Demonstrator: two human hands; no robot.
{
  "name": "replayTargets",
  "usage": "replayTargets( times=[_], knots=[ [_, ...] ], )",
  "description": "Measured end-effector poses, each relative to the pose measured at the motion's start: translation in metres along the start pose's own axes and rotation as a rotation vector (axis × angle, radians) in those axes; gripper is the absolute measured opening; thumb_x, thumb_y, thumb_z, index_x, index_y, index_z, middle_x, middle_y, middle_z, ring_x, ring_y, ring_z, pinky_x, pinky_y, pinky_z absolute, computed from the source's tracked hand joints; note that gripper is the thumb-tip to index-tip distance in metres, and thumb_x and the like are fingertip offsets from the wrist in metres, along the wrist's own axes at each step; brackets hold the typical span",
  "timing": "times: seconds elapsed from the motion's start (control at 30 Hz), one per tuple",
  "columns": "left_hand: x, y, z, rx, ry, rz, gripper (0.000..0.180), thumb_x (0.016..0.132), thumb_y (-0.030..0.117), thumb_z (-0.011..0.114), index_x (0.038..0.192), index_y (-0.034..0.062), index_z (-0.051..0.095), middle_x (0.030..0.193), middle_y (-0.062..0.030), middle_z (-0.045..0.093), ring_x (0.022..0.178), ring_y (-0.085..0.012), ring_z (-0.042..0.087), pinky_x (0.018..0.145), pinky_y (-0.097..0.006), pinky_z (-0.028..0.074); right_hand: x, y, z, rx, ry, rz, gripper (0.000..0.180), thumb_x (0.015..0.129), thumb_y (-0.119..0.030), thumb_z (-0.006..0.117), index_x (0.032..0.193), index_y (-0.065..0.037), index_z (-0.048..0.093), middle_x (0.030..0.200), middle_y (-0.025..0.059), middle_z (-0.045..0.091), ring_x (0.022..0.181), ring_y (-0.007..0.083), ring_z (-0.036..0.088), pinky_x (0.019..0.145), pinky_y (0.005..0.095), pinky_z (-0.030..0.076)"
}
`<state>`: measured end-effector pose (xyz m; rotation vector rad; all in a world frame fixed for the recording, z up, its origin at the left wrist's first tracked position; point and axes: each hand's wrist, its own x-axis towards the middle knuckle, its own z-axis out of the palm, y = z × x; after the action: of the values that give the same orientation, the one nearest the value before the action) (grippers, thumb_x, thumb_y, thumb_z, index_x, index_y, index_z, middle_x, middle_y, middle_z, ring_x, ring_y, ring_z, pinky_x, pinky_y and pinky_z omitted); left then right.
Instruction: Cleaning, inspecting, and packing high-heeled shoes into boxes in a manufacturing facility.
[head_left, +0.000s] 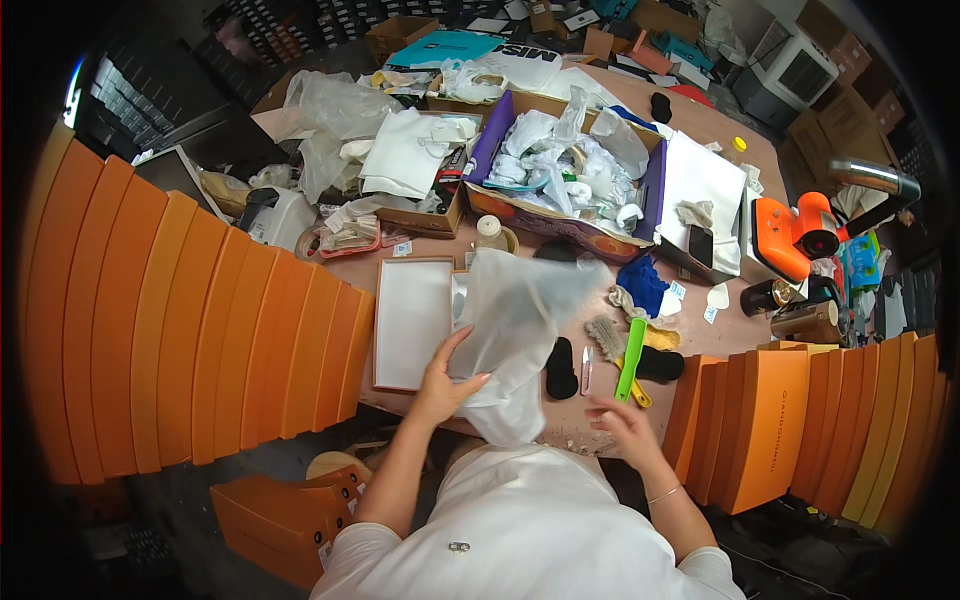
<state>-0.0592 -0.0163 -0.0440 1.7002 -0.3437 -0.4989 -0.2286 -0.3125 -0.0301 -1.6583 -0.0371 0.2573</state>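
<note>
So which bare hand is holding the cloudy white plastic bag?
The left hand, gripping the cloudy white bag by its left side; the right hand is apart from it, farther right.

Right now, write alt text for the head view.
The left hand holds a translucent white bag at a cluttered worktable; the right hand is apart from it, near a green handle. Orange boxes line both sides.

Pinkish worktable [727,333], L flank: row of tall orange cardboard boxes [200,330]. R flank: second row, orange/yellow cardboard boxes [765,430]. Far side: open purple-walled carton [656,190] w/ crumpled white wrapping [560,160]. Orange-and-black machine [775,240] nr. R edge. Bkgd., from where I stand: grey-and-white air cooler [800,78].
</note>
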Motion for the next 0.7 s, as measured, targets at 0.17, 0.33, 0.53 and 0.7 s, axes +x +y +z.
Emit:
replayTargets(
  times=[0.17,0.33,0.53,0.7],
  knots=[
    [0.014,0.043,-0.003,0.151,-0.114,0.067,0.077,0.072,-0.008,0.062,0.143,0.0123,0.040,0.124,-0.0143,0.053,0.114,-0.0282,0.055,0.097,-0.034,0.043,0.018,-0.010,0.015,0.378,0.050,0.292,0.099,0.076,-0.046,0.073,0.150,-0.004,0.022,0.151,0.0200,0.028,0.140,0.0321,0.028,0.114,0.0422,0.021],
    [0.053,-0.070,0.090,-0.372,0.485,-0.064,0.057,0.085,-0.002,0.050,0.141,0.0072,0.042,0.123,-0.0167,0.056,0.107,-0.0265,0.057,0.095,-0.032,0.043,0.090,-0.020,0.065,-0.159,0.216,0.180,0.096,0.073,-0.025,0.078,0.146,0.004,0.024,0.143,0.0225,0.038,0.135,0.0300,0.035,0.111,0.0389,0.026],
    [0.020,-0.112,-0.013,0.009,0.185,-0.176,0.031,0.097,0.016,0.053,0.121,-0.0029,0.060,0.104,-0.0113,0.068,0.088,-0.0135,0.064,0.075,-0.025,0.052,0.156,0.048,0.088,-0.958,0.270,0.048,0.078,0.078,-0.018,0.072,0.143,-0.002,0.033,0.139,0.0289,0.039,0.126,0.0444,0.040,0.104,0.0456,0.036],
    [-0.001,-0.143,-0.049,0.495,0.217,-0.215,0.033,0.085,0.017,0.063,0.113,-0.0007,0.060,0.095,-0.0175,0.066,0.087,-0.0289,0.064,0.077,-0.038,0.051,0.110,0.087,0.089,-0.548,0.353,0.309,0.064,0.083,-0.010,0.061,0.141,0.000,0.036,0.121,0.0324,0.053,0.112,0.0457,0.053,0.096,0.0455,0.043]
  ],
)
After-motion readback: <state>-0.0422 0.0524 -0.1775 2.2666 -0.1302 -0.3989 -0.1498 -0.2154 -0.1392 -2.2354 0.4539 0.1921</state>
